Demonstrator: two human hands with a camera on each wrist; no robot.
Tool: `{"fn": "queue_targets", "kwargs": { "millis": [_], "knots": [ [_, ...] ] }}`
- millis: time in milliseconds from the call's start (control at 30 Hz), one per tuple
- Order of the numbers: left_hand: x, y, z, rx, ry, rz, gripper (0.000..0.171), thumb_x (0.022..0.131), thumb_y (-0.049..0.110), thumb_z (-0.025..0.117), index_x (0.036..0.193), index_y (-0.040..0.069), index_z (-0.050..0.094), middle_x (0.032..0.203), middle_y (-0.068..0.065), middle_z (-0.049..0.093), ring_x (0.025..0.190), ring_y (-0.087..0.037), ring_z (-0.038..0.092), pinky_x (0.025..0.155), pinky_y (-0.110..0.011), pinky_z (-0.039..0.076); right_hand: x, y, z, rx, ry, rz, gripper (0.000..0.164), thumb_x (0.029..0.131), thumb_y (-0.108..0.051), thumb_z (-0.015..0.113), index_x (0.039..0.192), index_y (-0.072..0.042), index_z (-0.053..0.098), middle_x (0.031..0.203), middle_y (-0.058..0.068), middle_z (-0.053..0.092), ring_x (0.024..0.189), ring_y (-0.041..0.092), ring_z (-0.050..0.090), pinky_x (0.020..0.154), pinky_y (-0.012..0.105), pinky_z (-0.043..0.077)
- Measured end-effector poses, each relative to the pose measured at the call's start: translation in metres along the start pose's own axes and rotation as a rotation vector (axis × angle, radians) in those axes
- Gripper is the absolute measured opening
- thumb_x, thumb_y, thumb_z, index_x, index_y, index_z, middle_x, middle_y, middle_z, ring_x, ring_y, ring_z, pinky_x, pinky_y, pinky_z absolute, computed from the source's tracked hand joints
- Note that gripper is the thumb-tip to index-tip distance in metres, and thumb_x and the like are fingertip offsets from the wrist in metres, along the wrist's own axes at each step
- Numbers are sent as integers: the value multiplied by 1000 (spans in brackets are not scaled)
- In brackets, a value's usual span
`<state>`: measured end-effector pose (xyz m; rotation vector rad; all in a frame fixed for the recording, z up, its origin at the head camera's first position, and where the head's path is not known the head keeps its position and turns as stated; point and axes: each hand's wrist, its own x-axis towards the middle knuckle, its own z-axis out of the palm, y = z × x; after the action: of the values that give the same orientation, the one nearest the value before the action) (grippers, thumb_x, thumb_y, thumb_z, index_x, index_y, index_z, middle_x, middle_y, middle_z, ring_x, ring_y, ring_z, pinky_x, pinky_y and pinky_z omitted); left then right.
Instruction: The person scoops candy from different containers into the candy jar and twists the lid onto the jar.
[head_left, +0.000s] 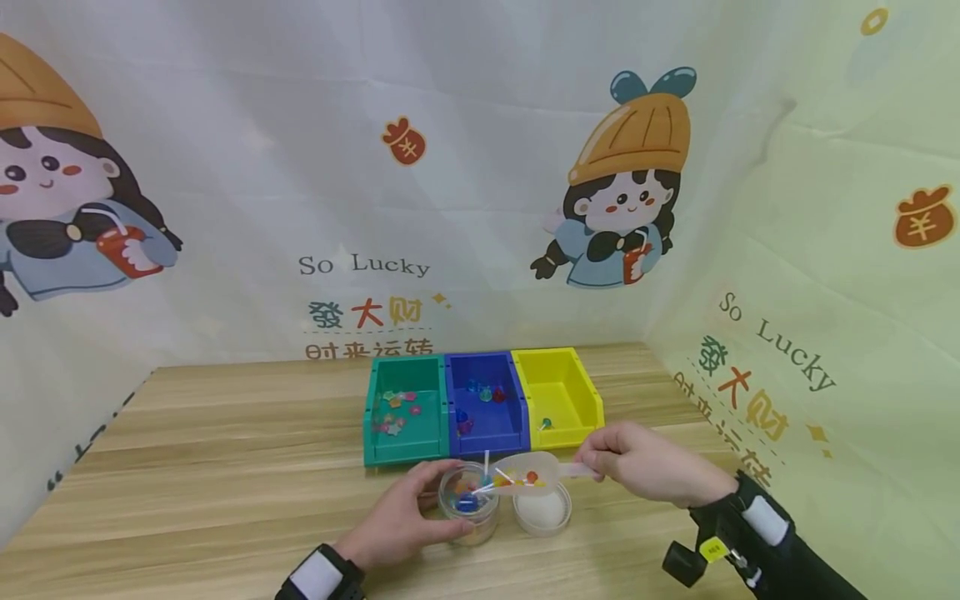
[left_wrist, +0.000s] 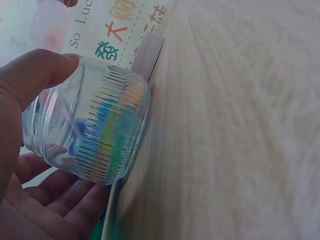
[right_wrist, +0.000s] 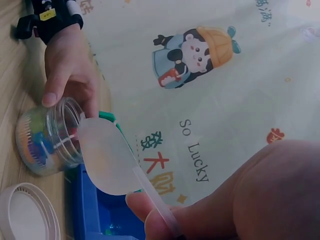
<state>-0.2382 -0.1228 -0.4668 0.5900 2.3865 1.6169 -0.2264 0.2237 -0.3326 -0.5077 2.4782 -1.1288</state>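
On the wooden table (head_left: 262, 450), the left hand (head_left: 401, 517) comes in at the front and grips a clear jar, thumb on the near side and fingers round the far side, presumably so that the jar does not slide or tip; behind that hand is the green bin (head_left: 397, 457), with small pale and pink charms (head_left: 393, 425) scattered inside it; the jar (head_left: 480, 529) stands upright in front of the bins, with coloured pieces at the bottom, and its uncovered mouth faces up; the blue bin (head_left: 495, 442) sits behind the jar and holds a few blue, green and red pieces; a thin white stick (head_left: 487, 459) shows at the jar's mouth; the scoop (head_left: 549, 469) reaches over that mouth, carrying small yellow and red beads (head_left: 532, 477), likely so that anything slipping off lands in the jar; whether the scoop's lip touches the rim, I cannot tell; the white lid (head_left: 542, 512) lies just right of the jar, probably set there to be near yet out of the way; the yellow bin (head_left: 562, 392) ends the row, with a small green piece near its front; rightmost, the right hand (head_left: 637, 462) pinches the scoop's handle at its end, perhaps to keep the fingers clear of the beads.
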Motion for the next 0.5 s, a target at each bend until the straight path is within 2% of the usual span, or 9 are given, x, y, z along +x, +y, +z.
{"fn": "queue_targets", "kwargs": {
  "millis": [133, 300, 500],
  "knots": [
    [0, 0, 0, -1, -2, -16, 79, 90, 22, 93, 157, 2, 54, 152, -19, 60, 137, -37, 64, 117, -58, 54, 0, 0, 1, -10, 8, 9, 23, 113, -9, 54, 105, -3, 75, 89, 5, 62, 76, 20, 45, 68, 28, 36],
    [0, 1, 0, 5, -3, -15, 79, 91, 23, 93, 157, 3, 55, 153, -20, 60, 140, -38, 62, 117, -59, 53, -2, -3, 1, -29, 17, 19, 22, 112, -10, 56, 106, -4, 76, 92, 5, 65, 84, 21, 51, 74, 33, 41],
    [0, 0, 0, 5, -1, 6, 78, 91, 22, 92, 157, 2, 54, 154, -22, 59, 143, -41, 60, 117, -57, 54, -4, -11, 1, -49, 10, 20, 21, 113, -13, 57, 109, -5, 76, 90, 4, 62, 79, 20, 51, 69, 28, 41]
  ]
}}
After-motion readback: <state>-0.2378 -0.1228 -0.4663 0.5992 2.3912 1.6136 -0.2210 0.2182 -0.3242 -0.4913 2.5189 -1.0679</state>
